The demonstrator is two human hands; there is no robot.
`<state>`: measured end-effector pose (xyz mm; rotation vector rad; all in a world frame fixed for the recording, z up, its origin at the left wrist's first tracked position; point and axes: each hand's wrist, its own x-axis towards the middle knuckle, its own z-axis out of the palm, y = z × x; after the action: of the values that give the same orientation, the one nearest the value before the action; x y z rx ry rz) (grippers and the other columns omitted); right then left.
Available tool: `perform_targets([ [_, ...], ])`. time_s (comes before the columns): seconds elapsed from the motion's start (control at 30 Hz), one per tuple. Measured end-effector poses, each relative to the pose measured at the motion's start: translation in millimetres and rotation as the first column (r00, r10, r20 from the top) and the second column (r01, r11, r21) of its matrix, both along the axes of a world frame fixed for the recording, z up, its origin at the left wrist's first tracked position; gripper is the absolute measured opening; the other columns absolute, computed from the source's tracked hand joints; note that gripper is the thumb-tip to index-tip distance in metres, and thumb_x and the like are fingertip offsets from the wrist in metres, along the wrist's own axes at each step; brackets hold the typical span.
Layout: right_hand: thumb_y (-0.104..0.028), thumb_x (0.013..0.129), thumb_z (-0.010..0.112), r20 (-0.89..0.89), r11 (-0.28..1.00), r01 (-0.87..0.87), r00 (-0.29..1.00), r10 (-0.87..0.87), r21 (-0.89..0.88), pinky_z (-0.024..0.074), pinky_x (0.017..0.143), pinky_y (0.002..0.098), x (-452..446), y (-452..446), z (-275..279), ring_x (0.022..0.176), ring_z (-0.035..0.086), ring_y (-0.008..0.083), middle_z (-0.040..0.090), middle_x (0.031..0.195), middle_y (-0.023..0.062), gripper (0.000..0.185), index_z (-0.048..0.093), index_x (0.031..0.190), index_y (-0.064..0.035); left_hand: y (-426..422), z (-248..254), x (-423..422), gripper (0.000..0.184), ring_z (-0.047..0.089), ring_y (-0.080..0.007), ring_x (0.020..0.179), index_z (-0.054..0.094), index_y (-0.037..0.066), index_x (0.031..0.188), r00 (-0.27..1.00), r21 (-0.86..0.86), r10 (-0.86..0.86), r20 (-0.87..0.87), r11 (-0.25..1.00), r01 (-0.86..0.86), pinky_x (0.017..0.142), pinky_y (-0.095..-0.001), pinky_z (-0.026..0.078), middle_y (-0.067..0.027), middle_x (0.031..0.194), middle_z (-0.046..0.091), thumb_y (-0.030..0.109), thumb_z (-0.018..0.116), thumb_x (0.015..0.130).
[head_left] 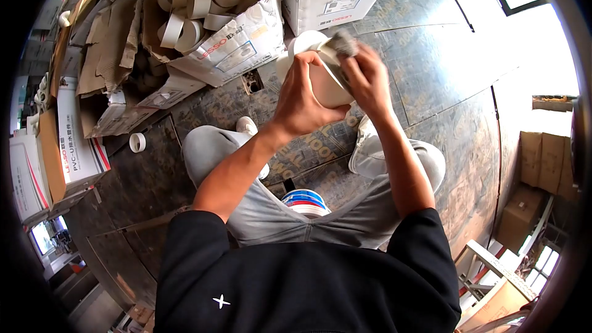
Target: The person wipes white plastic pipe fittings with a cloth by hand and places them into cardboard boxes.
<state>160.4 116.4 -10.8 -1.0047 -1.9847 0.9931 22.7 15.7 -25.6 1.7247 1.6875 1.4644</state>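
held a white pipe fitting [330,85] out over the dark floor [419,68], ahead of the knees [206,151], in the left hand [296,102], spread about as wide as the fitting and curved around its near side, with fingers at the top and thumb along the bottom. pinched a grey wad [343,43], perhaps a rag, between the bent fingers and thumb of the right hand [368,80], nearly closed and blurred, at the far right of the fitting; could not tell from this view whether pressed to the surface or just off it. risked a twist or slip of the fitting, as a judgement, through any off-centre push against a one-handed hold, and then a drop to the floor and perhaps a cracked rim. might also have rubbed the left fingertips by working so near them, or lost the wad through a loose pinch. after a drop, risked a roll toward the small hole [251,81] in the floor, near the open carton [237,49] of beige rings [198,3], or a knock on a shoe [364,148].
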Motion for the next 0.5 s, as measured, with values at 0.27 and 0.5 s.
perform_targets([
  [0.27,-0.023,0.096,0.056,-0.204,0.832,-0.241,0.966,0.157,-0.499,0.0498,0.072,0.0299,6,6,-32,0.078,0.061,0.0122,0.067,0.081,0.0078,0.030,0.066,0.097,0.0052,4,-28,-5,0.088,0.063,-0.0230,0.095,0.028,0.008,0.120,0.831,-0.195,0.059,0.553,0.979,0.060,0.079,-0.0372,0.056,-0.0175,0.108,0.057,0.019,0.094,0.063],
  [0.5,-0.039,0.096,0.045,-0.706,0.675,-0.389,0.649,-0.282,-0.627,0.0494,0.060,0.0330,35,33,-14,0.060,0.058,0.0200,0.060,0.067,0.0094,0.040,0.057,0.080,-0.0043,6,-8,-11,0.089,0.062,-0.0180,0.091,0.029,0.007,0.129,0.501,-0.145,0.034,0.865,0.972,0.185,0.080,-0.0292,0.054,-0.0114,0.104,0.058,0.024,0.091,0.068],
])
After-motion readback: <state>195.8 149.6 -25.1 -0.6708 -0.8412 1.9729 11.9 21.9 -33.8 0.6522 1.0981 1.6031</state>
